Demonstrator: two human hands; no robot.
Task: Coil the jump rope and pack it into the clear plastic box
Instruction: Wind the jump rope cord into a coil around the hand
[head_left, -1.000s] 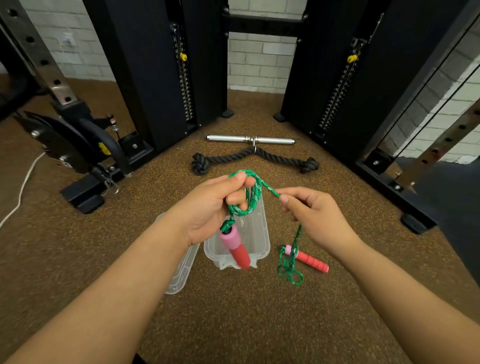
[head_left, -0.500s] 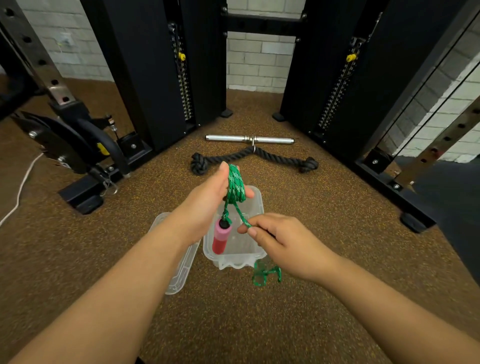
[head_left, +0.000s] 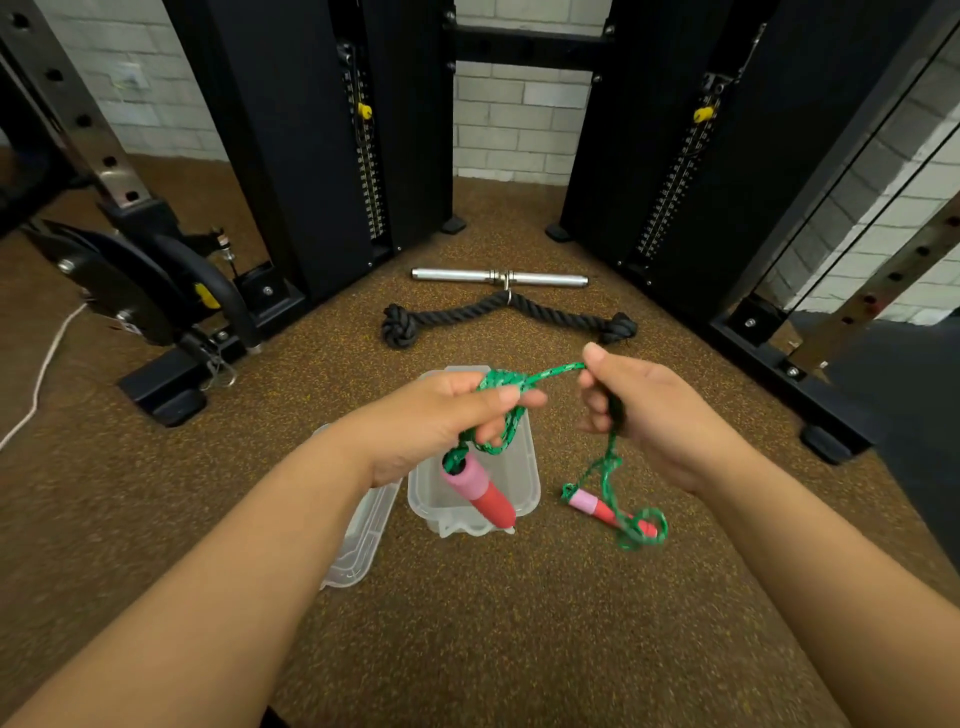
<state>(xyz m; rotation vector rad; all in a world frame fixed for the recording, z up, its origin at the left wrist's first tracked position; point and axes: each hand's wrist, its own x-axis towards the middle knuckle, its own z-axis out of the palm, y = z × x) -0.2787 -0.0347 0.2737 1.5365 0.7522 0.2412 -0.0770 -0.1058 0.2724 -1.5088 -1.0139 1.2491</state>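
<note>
A green jump rope (head_left: 550, 373) with red and pink handles runs between my hands above the floor. My left hand (head_left: 441, 421) grips several coils of it, and one handle (head_left: 480, 491) hangs below that hand over the clear plastic box (head_left: 524, 467). My right hand (head_left: 644, 415) holds the rope farther along, up and to the right. From it the rope drops to the second handle (head_left: 602, 512), which lies on the floor in a loose tangle right of the box. The box stands open.
The clear lid (head_left: 358, 540) lies on the floor left of the box. A black rope attachment (head_left: 509, 317) and a metal bar (head_left: 498, 277) lie beyond. Black gym machine columns (head_left: 322, 130) and frames flank the floor. A white cord (head_left: 47, 369) runs at far left.
My right hand has risen from low near the box to up and right, drawing the rope out from the coils. The second handle on the floor is uncovered again.
</note>
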